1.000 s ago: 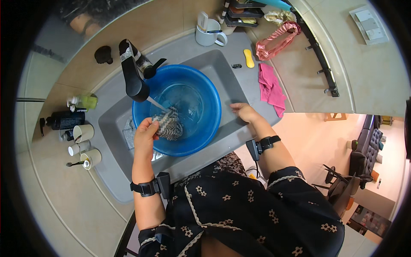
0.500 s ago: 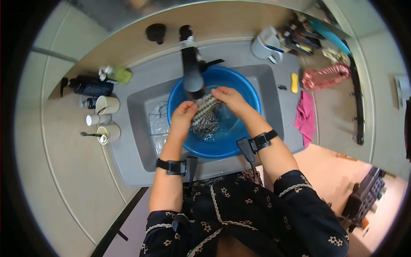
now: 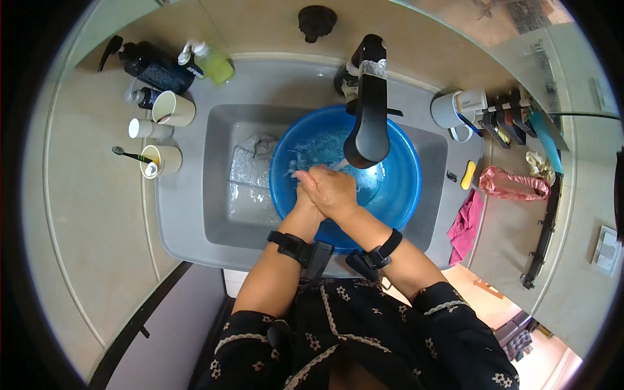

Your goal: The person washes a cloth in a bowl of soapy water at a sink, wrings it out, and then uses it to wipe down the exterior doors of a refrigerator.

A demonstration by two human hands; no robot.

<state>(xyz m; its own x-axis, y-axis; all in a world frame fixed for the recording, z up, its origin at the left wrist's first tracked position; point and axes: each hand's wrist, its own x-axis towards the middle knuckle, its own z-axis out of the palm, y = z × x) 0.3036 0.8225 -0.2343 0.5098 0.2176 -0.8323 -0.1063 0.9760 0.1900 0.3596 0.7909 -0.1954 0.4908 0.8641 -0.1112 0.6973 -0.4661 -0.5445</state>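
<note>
My two hands are pressed together above the blue basin [image 3: 411,195], just left of the tap's spout. My right hand [image 3: 337,190] lies over the left with its fingers curled round it. My left hand [image 3: 307,193] is mostly covered, its fingers tucked under the right. What sits between the palms, if anything, is hidden, and the knitted patterned cloth does not show. Water in the basin is stirred up and splashing beyond my hands. Above the basin reaches the black tap [image 3: 370,123], a short pale stream beside its spout.
The basin stands in a grey sink [image 3: 218,169], with a clear, wet plastic-looking sheet [image 3: 250,170] on its left. Cups [image 3: 174,108] and pump bottles [image 3: 156,67] line the left ledge. A yellow-handled item [image 3: 467,175] and pink cloth [image 3: 466,227] lie right.
My hands have come together from holding the patterned cloth stretched between them, and the cloth is out of sight. The whole view has shifted, so the tap appears farther right.
</note>
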